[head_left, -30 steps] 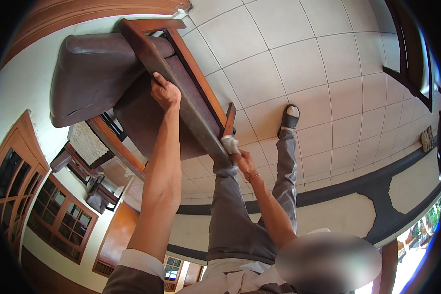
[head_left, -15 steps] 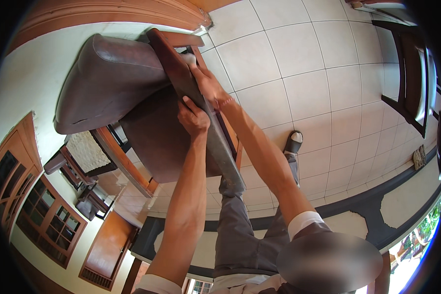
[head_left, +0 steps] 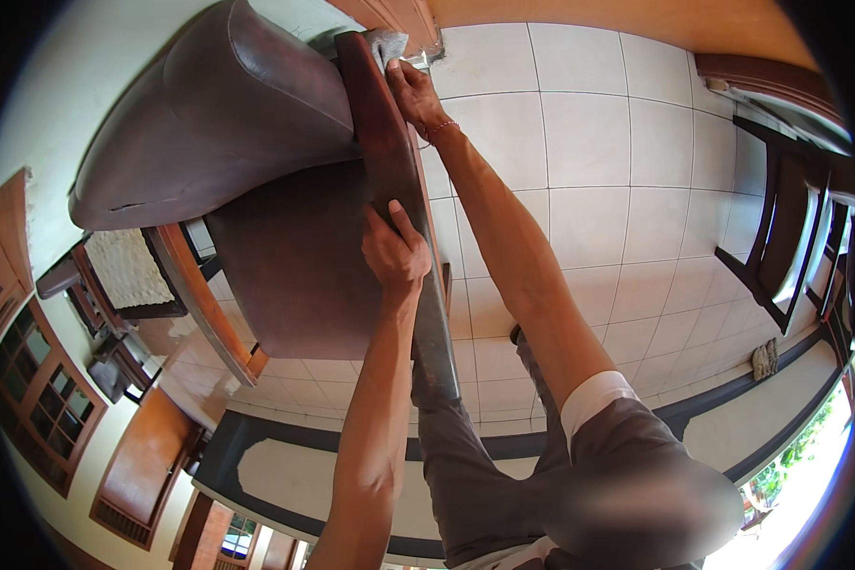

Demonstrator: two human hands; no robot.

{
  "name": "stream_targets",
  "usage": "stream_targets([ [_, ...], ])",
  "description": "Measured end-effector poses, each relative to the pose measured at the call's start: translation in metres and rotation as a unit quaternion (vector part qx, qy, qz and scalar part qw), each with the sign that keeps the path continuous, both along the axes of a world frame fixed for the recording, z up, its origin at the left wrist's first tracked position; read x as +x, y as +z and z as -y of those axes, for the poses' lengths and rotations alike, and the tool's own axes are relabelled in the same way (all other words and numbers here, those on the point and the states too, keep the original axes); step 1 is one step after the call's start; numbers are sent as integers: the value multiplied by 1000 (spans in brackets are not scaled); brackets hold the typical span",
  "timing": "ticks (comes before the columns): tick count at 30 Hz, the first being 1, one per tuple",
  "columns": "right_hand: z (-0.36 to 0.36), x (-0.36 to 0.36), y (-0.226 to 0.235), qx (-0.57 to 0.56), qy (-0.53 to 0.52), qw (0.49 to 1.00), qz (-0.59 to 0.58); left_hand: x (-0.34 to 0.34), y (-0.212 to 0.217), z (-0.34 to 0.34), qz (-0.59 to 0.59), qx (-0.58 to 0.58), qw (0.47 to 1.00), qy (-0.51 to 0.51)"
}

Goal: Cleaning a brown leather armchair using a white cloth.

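Observation:
A brown padded armchair [head_left: 294, 266] stands before me, its backrest [head_left: 209, 123] toward the wall. Its wooden armrest [head_left: 389, 142] is dark red at the far end and dull grey nearer my legs. My left hand [head_left: 396, 252] is closed on the armrest about midway along, thumb on top and fingers at the seat side. Stretched out to the far end, my right hand [head_left: 416, 98] pinches a grey cloth [head_left: 388, 46] against the outer side of the armrest. Part of the cloth shows beyond the fingers.
Light floor tiles [head_left: 589, 142] lie right of the chair. At the far right stands a dark chair [head_left: 779, 218]. A low wall with dark trim [head_left: 342, 475] runs behind my legs. A table with a pale cover [head_left: 128, 266] is on the left, near a wooden door [head_left: 147, 465].
My right hand has moved up to the armrest's far end, and more of the cloth shows. My left hand remains on the armrest. The whole view has shifted, and my right foot is now hidden.

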State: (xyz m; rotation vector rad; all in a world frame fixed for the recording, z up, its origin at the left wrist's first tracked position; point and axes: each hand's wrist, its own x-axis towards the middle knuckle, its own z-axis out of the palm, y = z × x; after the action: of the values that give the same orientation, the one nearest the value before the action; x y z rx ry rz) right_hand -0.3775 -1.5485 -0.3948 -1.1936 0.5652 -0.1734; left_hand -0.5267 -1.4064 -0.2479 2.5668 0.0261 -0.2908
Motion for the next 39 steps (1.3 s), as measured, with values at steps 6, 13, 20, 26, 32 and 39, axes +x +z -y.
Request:
stream_targets([
  [6,27,2,-54,-308,-141,941,-8,-1,-2,-1,8,17,1000,4],
  [13,8,-21,-100,-232,-56,971,-11,2,3,4,7,-10,1000,13],
  [20,-27,-44,-131,-230,-3,973,26,-1,0,4,55,53,997,16],
  [26,-41,-157,-118,-412,88,879,224,2,-9,-1,71,71,994,33],
  [32,-57,-280,-91,-484,309,752,324,-6,-15,-5,144,85,986,-15],
  [39,-68,-283,-79,-561,345,706,262,-110,-12,-49,111,146,977,-108],
])
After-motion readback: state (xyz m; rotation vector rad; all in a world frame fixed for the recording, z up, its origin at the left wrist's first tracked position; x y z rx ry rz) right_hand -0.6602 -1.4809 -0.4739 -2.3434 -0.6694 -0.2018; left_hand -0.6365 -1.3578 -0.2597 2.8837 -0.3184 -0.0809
